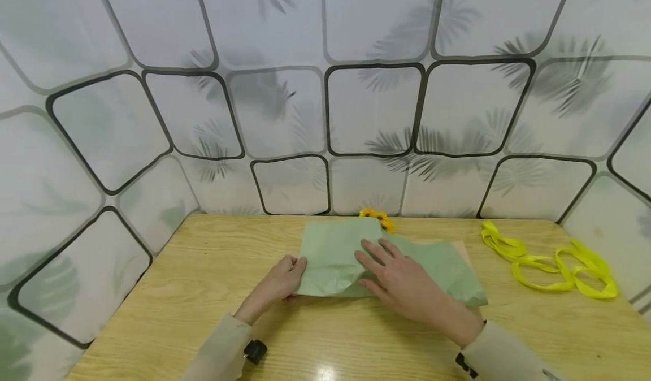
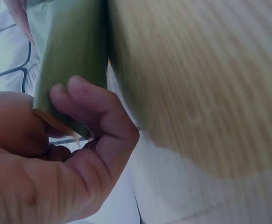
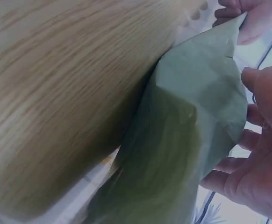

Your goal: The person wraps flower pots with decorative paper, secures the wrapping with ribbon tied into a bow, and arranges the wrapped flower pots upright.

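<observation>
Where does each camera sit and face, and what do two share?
Head: on the head, facing forward and down at green paper and table; left grip, right grip and sleeves show.
Left wrist: on that wrist, facing the paper, pinched by left grip; right grip partly shows, top left.
Right wrist: on that wrist, facing paper and table; both grips show.
Both wrist views share paper and table.

By the bare left hand (image 1: 280, 280), the pale green folded paper sheet (image 1: 330, 245) is gripped at its left edge, the thumb (image 1: 300, 267) being placed above and the fingers (image 2: 101, 102) curled below. The bare right hand (image 1: 404, 285) is laid palm down over the middle of the sheet, its fingers spread. Both forearms (image 1: 221, 347), in beige cloth sleeves (image 1: 508, 353), are stretched toward the sheet from its near side.
</observation>
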Tool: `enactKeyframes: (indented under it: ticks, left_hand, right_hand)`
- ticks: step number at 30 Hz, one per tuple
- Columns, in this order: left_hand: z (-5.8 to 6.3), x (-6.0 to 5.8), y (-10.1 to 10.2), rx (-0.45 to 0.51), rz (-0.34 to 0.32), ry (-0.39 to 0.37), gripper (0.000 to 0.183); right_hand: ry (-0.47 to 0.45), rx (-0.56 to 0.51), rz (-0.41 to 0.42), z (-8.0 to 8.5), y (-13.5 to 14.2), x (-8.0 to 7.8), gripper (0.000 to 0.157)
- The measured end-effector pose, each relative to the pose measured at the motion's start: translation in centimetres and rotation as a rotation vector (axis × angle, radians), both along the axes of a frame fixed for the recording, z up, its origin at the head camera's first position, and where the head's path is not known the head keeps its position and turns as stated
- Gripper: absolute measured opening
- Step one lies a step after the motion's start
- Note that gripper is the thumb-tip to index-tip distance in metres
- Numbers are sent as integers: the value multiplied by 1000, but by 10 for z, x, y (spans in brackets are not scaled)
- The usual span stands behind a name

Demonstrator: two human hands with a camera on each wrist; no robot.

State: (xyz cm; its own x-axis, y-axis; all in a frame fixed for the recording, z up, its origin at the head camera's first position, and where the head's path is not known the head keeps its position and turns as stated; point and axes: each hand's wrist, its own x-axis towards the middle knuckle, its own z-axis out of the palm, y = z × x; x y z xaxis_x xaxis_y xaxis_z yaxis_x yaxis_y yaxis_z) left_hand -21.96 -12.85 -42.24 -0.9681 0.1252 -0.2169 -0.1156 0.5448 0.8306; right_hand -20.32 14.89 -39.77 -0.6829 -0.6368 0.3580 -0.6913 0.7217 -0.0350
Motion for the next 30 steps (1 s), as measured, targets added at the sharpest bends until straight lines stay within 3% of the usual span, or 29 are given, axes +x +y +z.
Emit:
enactKeyframes:
  ticks: [7,12,19,25,30]
  left_hand:
    - [0,2,0,11,-7,22,36]
    - [2,2,1,15,-11,30,30]
    - [12,-2,0,200,-10,-39,34]
    - [18,-4,6,323,59,-69,44]
    - [17,-5,10,429,110,-106,46]
  right_hand:
    - [44,18,-6,5,-4,1,52]
    - [75,36,64,12,-4,-1,39]
    - [11,75,135,14,1,-10,29]
    - [59,111,116,10,-2,-12,25]
    - [81,169,85,8,-2,-10,35]
